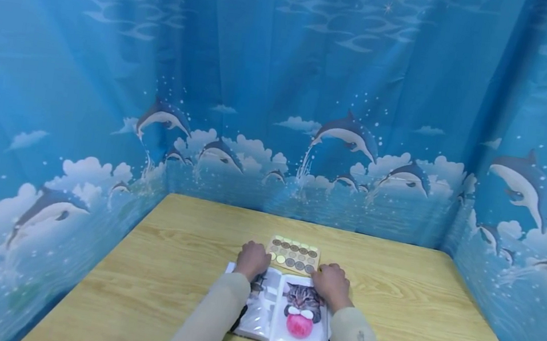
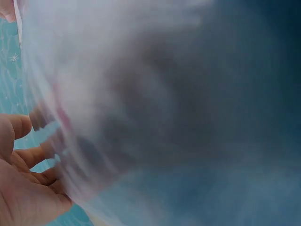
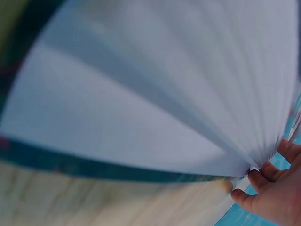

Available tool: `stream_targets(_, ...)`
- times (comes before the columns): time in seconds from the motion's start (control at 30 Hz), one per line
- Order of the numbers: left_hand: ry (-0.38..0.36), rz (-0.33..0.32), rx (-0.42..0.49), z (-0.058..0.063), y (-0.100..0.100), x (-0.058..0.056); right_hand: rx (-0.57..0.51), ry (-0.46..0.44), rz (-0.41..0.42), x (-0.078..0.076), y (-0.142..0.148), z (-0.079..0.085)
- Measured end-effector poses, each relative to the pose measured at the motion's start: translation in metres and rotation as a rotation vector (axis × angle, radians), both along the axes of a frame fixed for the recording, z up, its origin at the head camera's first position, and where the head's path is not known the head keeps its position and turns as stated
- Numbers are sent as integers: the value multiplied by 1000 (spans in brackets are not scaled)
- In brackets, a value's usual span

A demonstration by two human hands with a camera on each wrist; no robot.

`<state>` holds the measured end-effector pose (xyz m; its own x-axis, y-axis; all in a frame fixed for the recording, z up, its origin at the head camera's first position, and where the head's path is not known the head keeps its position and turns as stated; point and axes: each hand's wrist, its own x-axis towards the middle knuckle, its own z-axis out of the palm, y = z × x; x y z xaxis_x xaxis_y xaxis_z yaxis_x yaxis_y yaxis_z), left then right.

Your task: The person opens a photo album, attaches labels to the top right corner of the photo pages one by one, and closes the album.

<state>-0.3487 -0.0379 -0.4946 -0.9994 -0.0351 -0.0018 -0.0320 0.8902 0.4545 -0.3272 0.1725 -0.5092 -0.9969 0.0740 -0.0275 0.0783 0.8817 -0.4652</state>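
Note:
An open photo album (image 1: 276, 323) with clear sleeves lies before me on the table. Its right page shows a cat picture (image 1: 303, 301) with a pink ball. My left hand (image 1: 253, 259) holds the album at its far left corner; in the left wrist view the fingertips meet the edge of a blurred, see-through page (image 2: 141, 94). At the far right corner my right hand (image 1: 331, 285) grips the album. In the right wrist view, its thumb and fingers pinch the corner where the white pages (image 3: 117, 108) fan together.
Just beyond the album lies a light wooden board (image 1: 268, 246) with rows of round pieces, some dark and some pale. The wood-grain table (image 1: 177, 273) is bounded on the left, back and right by a blue curtain (image 1: 273, 90) printed with dolphins.

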Motion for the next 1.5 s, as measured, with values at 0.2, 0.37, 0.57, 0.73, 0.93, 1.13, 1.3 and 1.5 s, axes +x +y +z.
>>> stream_targets(0.2, -16, -9, -43, 0, 3, 4, 33, -13, 27, 1, -3, 0)
stream_targets(0.37, -19, 1, -21, 3, 3, 3, 37, -6, 30, 4, -3, 4)
stream_targets(0.57, 27, 26, 24, 11, 5, 1, -6, 44, 8, 6, -4, 13)
stream_targets(0.73, 50, 45, 26, 17, 6, 2, -42, 79, -17, 4, -4, 19)
stream_targets(0.93, 88, 20, 49, 26, 5, 8, -116, 172, -23, 6, 2, 26)
stream_targets(1.13, 96, -13, 160, 37, 5, 16, -158, 251, -16, 12, 10, 35)
stream_targets(1.3, 76, -5, 268, 44, 6, 21, -200, 273, -31, 17, 12, 39)
stream_targets(1.5, 77, 5, 340, 47, 6, 28, -241, 284, -49, 23, 11, 42)
